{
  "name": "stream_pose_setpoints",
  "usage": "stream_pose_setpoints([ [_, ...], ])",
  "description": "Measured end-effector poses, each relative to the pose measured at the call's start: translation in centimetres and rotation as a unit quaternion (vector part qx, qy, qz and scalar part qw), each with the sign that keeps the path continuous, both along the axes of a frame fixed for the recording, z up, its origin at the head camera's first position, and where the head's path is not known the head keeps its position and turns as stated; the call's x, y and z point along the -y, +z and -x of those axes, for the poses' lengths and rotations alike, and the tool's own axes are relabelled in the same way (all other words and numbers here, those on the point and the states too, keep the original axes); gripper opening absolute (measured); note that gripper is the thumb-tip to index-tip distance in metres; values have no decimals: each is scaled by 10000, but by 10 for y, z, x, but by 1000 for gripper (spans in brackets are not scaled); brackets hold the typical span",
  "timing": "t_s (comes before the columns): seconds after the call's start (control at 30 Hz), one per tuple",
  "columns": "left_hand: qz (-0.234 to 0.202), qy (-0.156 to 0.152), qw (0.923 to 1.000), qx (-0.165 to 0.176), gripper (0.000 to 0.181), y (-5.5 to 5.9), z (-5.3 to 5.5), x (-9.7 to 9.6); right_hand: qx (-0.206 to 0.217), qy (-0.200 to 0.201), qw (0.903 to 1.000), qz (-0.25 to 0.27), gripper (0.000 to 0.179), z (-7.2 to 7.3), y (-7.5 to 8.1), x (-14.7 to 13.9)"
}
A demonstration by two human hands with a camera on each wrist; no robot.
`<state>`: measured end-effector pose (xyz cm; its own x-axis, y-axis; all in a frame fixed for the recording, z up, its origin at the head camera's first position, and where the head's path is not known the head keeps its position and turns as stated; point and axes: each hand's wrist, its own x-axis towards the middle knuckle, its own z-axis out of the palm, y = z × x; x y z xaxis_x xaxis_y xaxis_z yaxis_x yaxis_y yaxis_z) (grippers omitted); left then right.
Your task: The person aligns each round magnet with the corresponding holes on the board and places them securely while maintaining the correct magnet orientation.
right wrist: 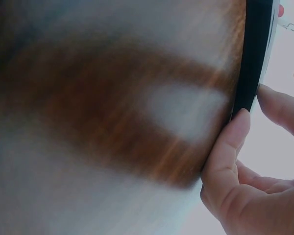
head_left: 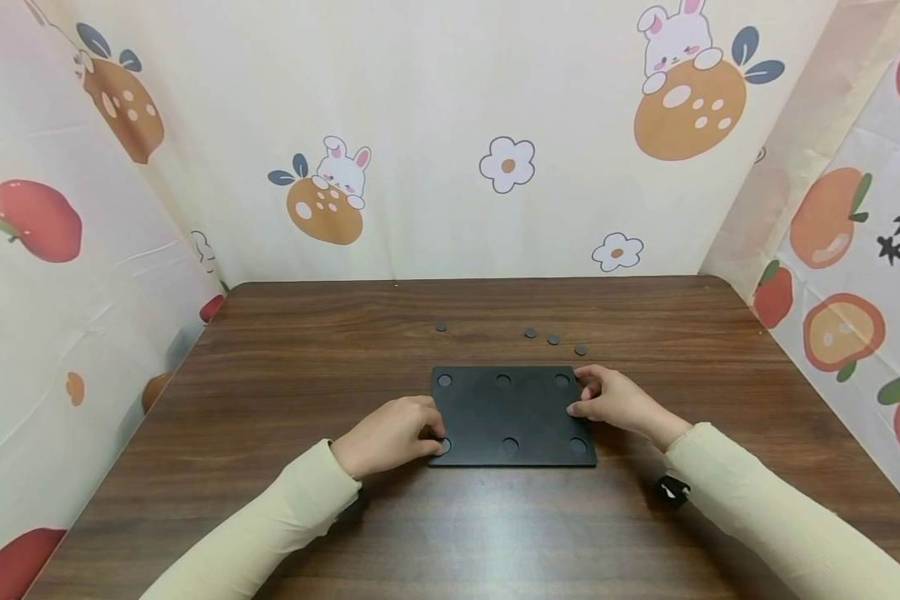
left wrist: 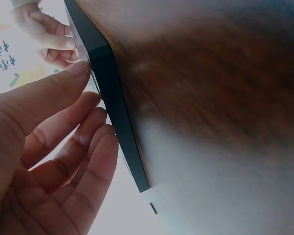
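A flat black rectangular board [head_left: 506, 417] with several round recesses lies on the table. At its left edge, near the front corner, my left hand [head_left: 397, 433] rests thumb and fingertips along the board's upper side. In the left wrist view the fingers are loosely bent, and nothing shows between thumb and fingers. My right hand [head_left: 622, 404] pinches the right edge near the back corner. The right wrist view has the thumb [right wrist: 281, 105] at the upper face and a finger [right wrist: 237, 129] against the side. Several small dark discs [head_left: 553, 339] lie behind the board.
One disc [head_left: 441, 327] lies apart, left of the others. The wooden table [head_left: 307, 358] reaches back to a printed curtain [head_left: 435, 167], with more printed cloth at both sides. A small black object [head_left: 672, 492] shows under the right sleeve.
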<state>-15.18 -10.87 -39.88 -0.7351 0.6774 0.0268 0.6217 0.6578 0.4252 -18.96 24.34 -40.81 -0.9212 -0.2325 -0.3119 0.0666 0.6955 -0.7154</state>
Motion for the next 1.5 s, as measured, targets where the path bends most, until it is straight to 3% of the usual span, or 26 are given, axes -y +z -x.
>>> stream_pose_setpoints([
  [0.33, 43, 76, 9999, 137, 14, 2, 0, 0, 26, -15, 10000, 11, 74, 0, 1, 0],
  [0.7, -166, 524, 9985, -83, 27, 11, 8, -2, 39, -2, 10000, 39, 74, 0, -1, -1],
  [1.17, -550, 1578, 9859, -59, 30, 16, 36, -6, 9, 24, 10000, -11, 74, 0, -1, -1],
  [1.5, -769, 1877, 9792, -1, 32, 16, 56, -9, -8, 38, 10000, 4, 73, 1, 0, 0],
])
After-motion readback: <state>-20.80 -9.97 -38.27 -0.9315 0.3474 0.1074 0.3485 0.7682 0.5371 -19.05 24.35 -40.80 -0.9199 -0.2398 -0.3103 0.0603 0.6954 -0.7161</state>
